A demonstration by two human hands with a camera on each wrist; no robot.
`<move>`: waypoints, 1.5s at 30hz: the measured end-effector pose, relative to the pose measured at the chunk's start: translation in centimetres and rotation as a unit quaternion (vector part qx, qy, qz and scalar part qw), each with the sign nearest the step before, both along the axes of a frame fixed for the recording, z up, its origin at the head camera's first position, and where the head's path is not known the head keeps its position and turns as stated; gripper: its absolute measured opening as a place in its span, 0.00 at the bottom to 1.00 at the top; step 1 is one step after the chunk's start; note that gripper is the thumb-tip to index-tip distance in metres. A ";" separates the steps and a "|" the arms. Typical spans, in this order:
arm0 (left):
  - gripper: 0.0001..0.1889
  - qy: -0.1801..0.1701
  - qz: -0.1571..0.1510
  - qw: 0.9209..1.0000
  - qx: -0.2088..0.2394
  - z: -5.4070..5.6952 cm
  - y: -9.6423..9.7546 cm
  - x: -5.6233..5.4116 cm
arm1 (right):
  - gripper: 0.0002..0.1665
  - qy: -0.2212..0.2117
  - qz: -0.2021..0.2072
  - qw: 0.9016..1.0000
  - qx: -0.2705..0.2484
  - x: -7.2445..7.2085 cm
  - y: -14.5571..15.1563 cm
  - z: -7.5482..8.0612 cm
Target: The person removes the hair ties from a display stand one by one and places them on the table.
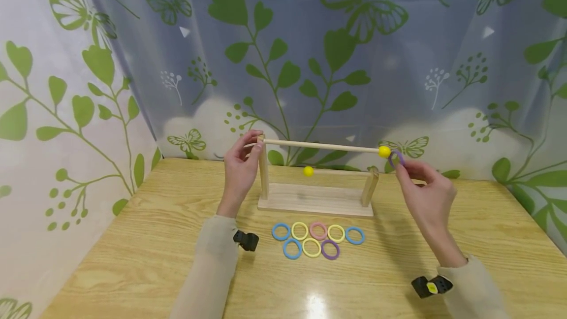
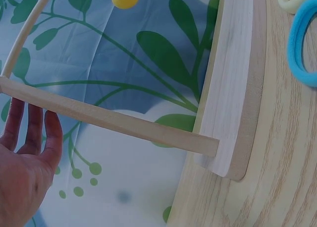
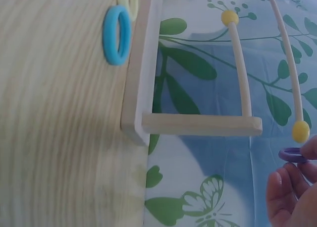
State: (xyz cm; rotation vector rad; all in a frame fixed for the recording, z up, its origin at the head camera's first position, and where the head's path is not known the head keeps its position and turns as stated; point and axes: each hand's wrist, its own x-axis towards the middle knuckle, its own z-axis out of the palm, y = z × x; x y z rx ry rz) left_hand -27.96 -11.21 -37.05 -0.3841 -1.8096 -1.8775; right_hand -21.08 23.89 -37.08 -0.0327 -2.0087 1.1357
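Observation:
A wooden stand (image 1: 315,201) has two posts, each bearing a horizontal rod tipped with a yellow ball. My left hand (image 1: 241,166) grips the top of the taller left post (image 1: 264,174), from which the upper rod (image 1: 323,146) runs to the right. In my right hand (image 1: 427,196) a purple ring (image 1: 395,158) is pinched between thumb and fingers, right at the yellow ball (image 1: 384,151) on that rod's end. The right wrist view has the purple ring (image 3: 292,155) just below the ball (image 3: 300,131). The lower rod (image 1: 341,172) points left from the shorter post (image 1: 370,188).
In front of the stand, several rings lie on the wooden table (image 1: 146,240) in two rows: blue rings (image 1: 273,235), yellow rings (image 1: 293,231), a pink ring (image 1: 311,233) and another purple ring (image 1: 323,251). A leaf-patterned curtain (image 1: 283,97) hangs behind the table.

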 end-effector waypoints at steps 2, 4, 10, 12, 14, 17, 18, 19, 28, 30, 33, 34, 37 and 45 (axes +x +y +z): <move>0.14 -0.001 0.001 1.000 0.000 0.0 0.0 0.1 | 0.09 -0.001 0.000 1.000 0.003 0.2 0.2 -0.1; 0.14 -0.003 0.001 1.000 0.001 0.0 0.0 0.1 | 0.09 -0.003 -0.002 1.000 0.004 0.5 0.4 -0.2; 0.14 -0.001 0.003 1.000 0.003 -0.1 0.0 0.1 | 0.10 -0.013 0.008 1.000 0.011 1.3 0.8 -0.4; 0.14 -0.002 0.003 1.000 0.003 0.0 0.0 0.1 | 0.09 -0.017 0.012 1.000 0.014 1.6 0.8 -0.4; 0.14 -0.003 0.003 1.000 0.004 0.0 -0.1 0.0 | 0.09 -0.024 0.020 0.999 0.012 1.8 0.7 -0.5; 0.14 -0.004 0.004 1.000 0.002 0.0 -0.1 0.1 | 0.08 -0.043 0.030 0.999 0.006 2.1 0.6 -0.6; 0.14 -0.004 0.004 1.000 0.001 0.0 -0.1 0.1 | 0.08 -0.052 0.034 0.998 0.002 2.2 0.6 -0.7; 0.14 -0.004 0.005 1.000 0.001 0.0 -0.1 0.1 | 0.09 -0.063 0.040 0.997 -0.003 2.3 0.6 -0.8; 0.14 0.001 0.003 1.000 0.001 0.0 -0.1 0.2 | 0.18 -0.169 0.090 0.979 -0.075 2.9 1.0 -1.7; 0.14 0.002 0.003 1.000 0.001 0.0 -0.1 0.2 | 0.19 -0.185 0.100 0.974 -0.085 3.0 1.1 -1.9; 0.14 0.003 0.004 1.000 0.000 0.0 -0.1 0.1 | 0.20 -0.204 0.113 0.968 -0.097 3.2 1.2 -2.0; 0.14 0.003 0.004 1.000 0.000 0.1 -0.1 0.1 | 0.20 -0.209 0.116 0.966 -0.098 3.3 1.2 -2.0; 0.14 0.004 0.003 1.000 -0.001 0.1 0.0 0.1 | 0.20 -0.221 0.123 0.963 -0.096 3.4 1.1 -2.2; 0.14 0.007 0.003 1.000 0.000 0.2 0.1 0.1 | 0.22 -0.254 0.138 0.953 -0.092 3.6 1.2 -2.4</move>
